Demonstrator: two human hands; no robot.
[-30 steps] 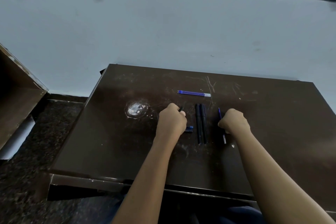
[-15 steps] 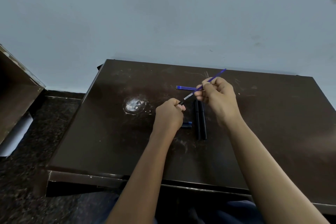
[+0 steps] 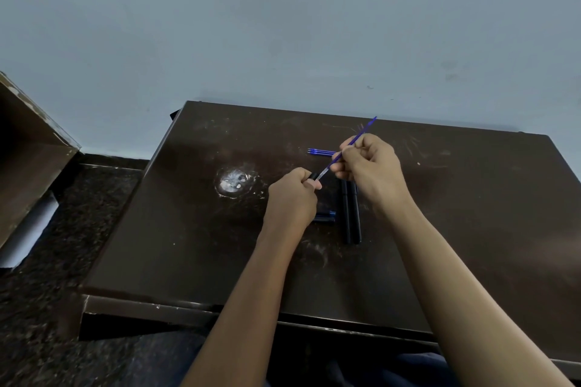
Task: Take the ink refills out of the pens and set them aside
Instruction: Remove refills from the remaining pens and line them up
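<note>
My right hand pinches a thin blue ink refill that slants up to the right, its metal tip pointing down at my left hand. My left hand grips a black pen part, mostly hidden in the fist. Both hands hover just above the dark brown table. Behind them, blue refills lie flat side by side on the table. Two black pens lie parallel below my right hand. A short black piece with a blue end sits beside my left wrist.
A round white scuff marks the table left of my hands. A pale wall stands right behind the table. A brown wooden box sits at the left on the speckled dark floor.
My right hand lifted the refill off the table and brought it up to my left hand. In the last half second the hands have barely moved.
</note>
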